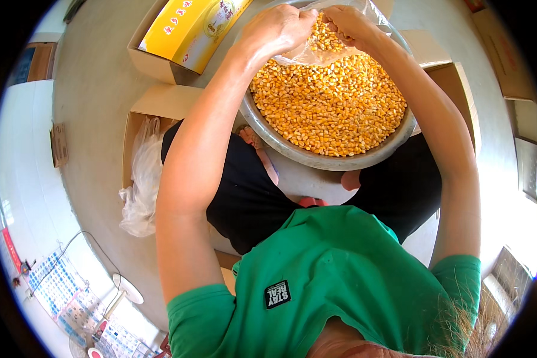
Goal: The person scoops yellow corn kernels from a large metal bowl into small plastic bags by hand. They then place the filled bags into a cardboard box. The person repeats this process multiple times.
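Observation:
A wide metal basin [286,154] full of loose yellow corn kernels [335,107] stands between my knees. Over its far part lies a clear plastic bag [311,56] with kernels in it. My left hand [279,27] pinches the bag's edge between thumb and fingers at the basin's far left. Close beside it, my right hand [347,24] grips the bag with curled fingers, its palm turned away from view. The two hands nearly touch above the kernels in the bag. The bag's far end is partly cut off by the picture's top rim.
An open carton [154,67] holding a yellow printed box [192,27] stands at the upper left. Below it, another carton [161,96] holds crumpled plastic bags [143,188]. An open cardboard box [452,85] stands right of the basin. A pedestal fan [127,288] is at the lower left.

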A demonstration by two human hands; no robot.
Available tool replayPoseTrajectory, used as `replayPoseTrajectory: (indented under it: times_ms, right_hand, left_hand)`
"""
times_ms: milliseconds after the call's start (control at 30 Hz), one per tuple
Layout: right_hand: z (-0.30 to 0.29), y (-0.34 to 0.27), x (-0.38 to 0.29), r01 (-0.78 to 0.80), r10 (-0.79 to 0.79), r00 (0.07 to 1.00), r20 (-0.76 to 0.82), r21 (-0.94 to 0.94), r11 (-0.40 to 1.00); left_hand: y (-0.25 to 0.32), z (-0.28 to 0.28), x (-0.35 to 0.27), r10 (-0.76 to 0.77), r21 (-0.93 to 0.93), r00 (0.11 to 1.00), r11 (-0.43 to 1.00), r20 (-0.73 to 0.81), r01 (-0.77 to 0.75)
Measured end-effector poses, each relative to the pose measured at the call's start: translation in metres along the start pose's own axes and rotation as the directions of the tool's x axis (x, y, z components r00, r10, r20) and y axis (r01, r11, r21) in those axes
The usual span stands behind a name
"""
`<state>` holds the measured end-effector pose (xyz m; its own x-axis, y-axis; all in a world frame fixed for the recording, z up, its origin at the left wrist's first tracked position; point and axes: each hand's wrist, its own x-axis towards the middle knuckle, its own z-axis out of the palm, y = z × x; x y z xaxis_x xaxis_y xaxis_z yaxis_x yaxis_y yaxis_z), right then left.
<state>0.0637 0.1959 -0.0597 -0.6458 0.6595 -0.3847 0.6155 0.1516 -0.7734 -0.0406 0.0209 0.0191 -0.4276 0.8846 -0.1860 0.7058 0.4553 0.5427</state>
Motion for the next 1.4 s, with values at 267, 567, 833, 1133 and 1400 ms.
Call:
replayPoseTrajectory:
  times_ms: [267, 567, 833, 1133, 1400]
  right_hand:
    - [0.007, 0.021, 0.027, 0.438, -0.485, 0.873, 0.040, -0.501, 0.747]
    - [-0.006, 0.005, 0.003, 0.192, -0.271, 0.956, 0.115, 0.451, 0.872]
    - [-0.033, -0.011, -0.063, 0.249, -0.340, 0.889, 0.306, 0.299, 0.921]
    - [-0.036, 0.060, -0.092, 0.470, -0.368, 0.883, 0.292, -0.574, 0.671]
    - [0.005, 0.075, -0.109, 0.449, -0.515, 0.848, 0.123, -0.682, 0.577]
  left_hand:
    - [0.004, -0.009, -0.005, -0.067, 0.038, 0.998, 0.997, 0.022, 0.066]
    - [0.006, -0.005, 0.001, -0.083, -0.015, 0.996, 0.996, 0.026, 0.083]
    - [0.006, -0.008, -0.003, -0.087, 0.032, 0.996, 0.996, 0.018, 0.087]
    - [0.022, -0.015, -0.012, -0.079, 0.029, 0.995, 0.997, 0.065, 0.078]
    - [0.004, 0.000, 0.002, 0.007, 0.042, 1.000, 0.999, -0.002, -0.007]
